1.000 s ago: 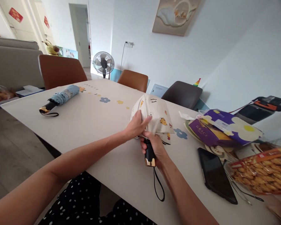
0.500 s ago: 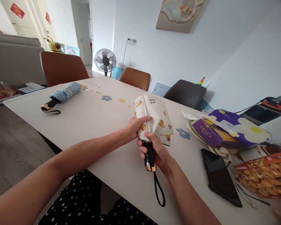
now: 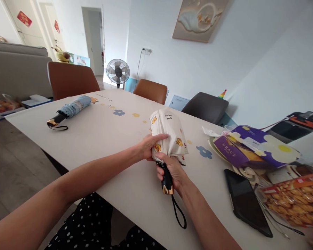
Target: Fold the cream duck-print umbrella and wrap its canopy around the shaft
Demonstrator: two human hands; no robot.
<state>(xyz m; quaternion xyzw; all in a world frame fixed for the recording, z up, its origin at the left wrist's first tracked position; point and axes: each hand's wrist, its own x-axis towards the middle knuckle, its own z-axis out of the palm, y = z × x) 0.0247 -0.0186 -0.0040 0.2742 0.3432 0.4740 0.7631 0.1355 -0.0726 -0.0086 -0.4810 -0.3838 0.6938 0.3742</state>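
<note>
A folded cream umbrella (image 3: 169, 133) with a duck print lies over the white table (image 3: 104, 135) in front of me. My left hand (image 3: 150, 146) wraps round the lower part of its fabric, fingers closed on it. My right hand (image 3: 173, 170) grips the black handle (image 3: 167, 180) with its gold end cap; a black wrist strap (image 3: 179, 217) hangs from it onto the table.
A folded blue umbrella (image 3: 69, 110) lies at the far left of the table. A black phone (image 3: 246, 203), a purple bag (image 3: 253, 147) on a plate and a snack packet (image 3: 296, 201) lie at the right. Chairs (image 3: 71, 80) stand along the far side, a fan (image 3: 118, 71) beyond.
My left hand has slid down the cream fabric and gathered it tighter round the shaft. The canopy looks narrower. My right hand keeps the handle.
</note>
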